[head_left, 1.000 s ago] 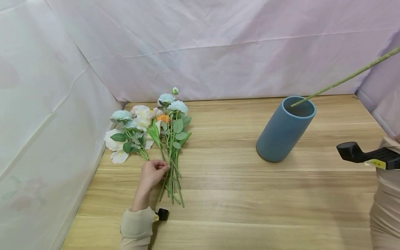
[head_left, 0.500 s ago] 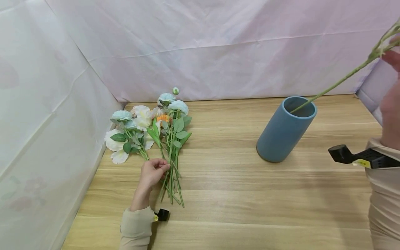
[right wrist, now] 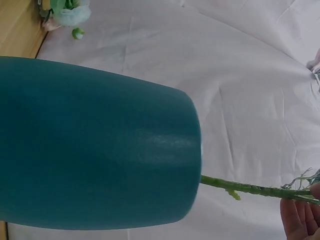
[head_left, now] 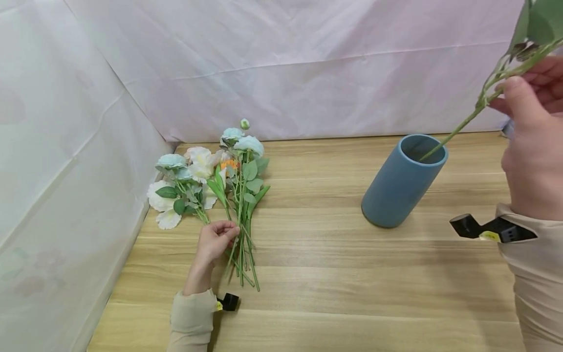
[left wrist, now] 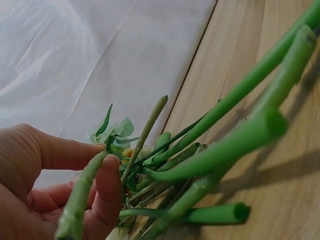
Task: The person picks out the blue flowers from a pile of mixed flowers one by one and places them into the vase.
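Note:
At the right of the head view, my right hand pinches a leafy artificial flower stem, its bloom out of the frame. The stem slants down, its lower end inside the mouth of a blue vase that stands on the table. In the right wrist view the stem runs from the vase rim to the fingertips. My left hand is at the pile of artificial flowers on the left, low over the table. Between its thumb and index finger it pinches one green flower stem.
Pale blue and white blooms lie along the left side of the table. A pale cloth hangs behind the table and another down its left side. Each wrist wears a small black camera.
My right hand has come into view from the right edge and moved left, sliding the flower stem further down into the vase. My left hand keeps its pinch with almost no motion.

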`<control>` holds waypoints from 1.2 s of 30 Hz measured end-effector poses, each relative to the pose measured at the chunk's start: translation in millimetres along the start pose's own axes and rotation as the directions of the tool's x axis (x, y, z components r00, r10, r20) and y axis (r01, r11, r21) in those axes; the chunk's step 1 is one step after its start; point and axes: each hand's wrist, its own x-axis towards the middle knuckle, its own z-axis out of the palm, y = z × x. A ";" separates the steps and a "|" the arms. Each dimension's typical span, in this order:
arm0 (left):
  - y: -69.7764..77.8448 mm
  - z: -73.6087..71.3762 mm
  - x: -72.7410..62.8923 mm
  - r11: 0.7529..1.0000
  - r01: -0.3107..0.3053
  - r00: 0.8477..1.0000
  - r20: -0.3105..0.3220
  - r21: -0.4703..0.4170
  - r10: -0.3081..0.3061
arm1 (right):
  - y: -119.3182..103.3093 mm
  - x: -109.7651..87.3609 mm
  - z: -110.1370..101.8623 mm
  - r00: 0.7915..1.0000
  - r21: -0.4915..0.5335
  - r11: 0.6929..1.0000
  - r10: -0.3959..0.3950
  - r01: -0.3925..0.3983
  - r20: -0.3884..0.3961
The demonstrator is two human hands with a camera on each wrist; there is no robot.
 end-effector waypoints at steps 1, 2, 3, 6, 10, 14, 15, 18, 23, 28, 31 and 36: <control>0.4 0.2 -0.4 1.000 0.003 1.000 0.000 -0.005 -0.003 | 1.9 -2.2 -1.0 1.000 0.020 1.000 -0.007 0.006 0.010; 0.8 0.4 -0.9 1.000 0.004 1.000 0.000 -0.008 -0.004 | 3.9 -4.2 -2.2 1.000 0.027 1.000 -0.014 0.013 0.019; 1.2 0.6 -1.4 1.000 0.006 1.000 0.000 -0.011 -0.006 | 6.0 -6.0 -3.6 1.000 0.049 0.999 -0.005 0.004 0.026; 2.2 0.9 -3.5 1.000 0.005 1.000 -0.002 -0.018 -0.005 | 13.7 -11.3 -9.0 0.998 0.050 0.998 -0.028 0.025 0.063; 2.5 1.5 -3.9 0.999 0.003 1.000 -0.009 -0.051 -0.003 | 23.1 -15.2 -10.1 0.992 0.063 0.995 -0.085 0.080 0.093; 2.8 2.3 -3.9 0.996 -0.004 1.000 -0.014 -0.085 0.003 | 28.7 -19.3 -11.2 0.984 0.039 0.991 -0.129 0.125 0.122; 3.0 2.3 -4.0 0.996 -0.011 1.000 -0.015 -0.091 0.010 | 29.7 -20.1 -11.6 0.982 0.030 0.991 -0.136 0.134 0.131; 3.9 2.5 -4.5 0.994 -0.032 0.999 -0.021 -0.100 0.030 | 31.9 -23.4 -12.4 0.981 0.002 0.992 -0.129 0.130 0.142; 5.9 3.3 -5.6 0.993 -0.040 0.999 -0.023 -0.108 0.038 | 36.5 -29.0 -13.7 0.985 -0.031 0.995 -0.094 0.099 0.145; 7.6 5.2 -6.2 0.990 -0.055 0.998 -0.024 -0.127 0.052 | 39.9 -35.3 -14.8 0.989 -0.046 0.998 -0.044 0.051 0.144; 8.4 6.3 -6.6 0.987 -0.079 0.997 -0.026 -0.138 0.076 | 40.5 -39.4 -14.9 0.991 -0.094 0.995 -0.016 0.029 0.134; 9.3 7.6 -7.1 0.983 -0.108 0.994 -0.031 -0.149 0.105 | 43.5 -43.9 -16.5 0.991 -0.085 0.996 -0.005 0.017 0.134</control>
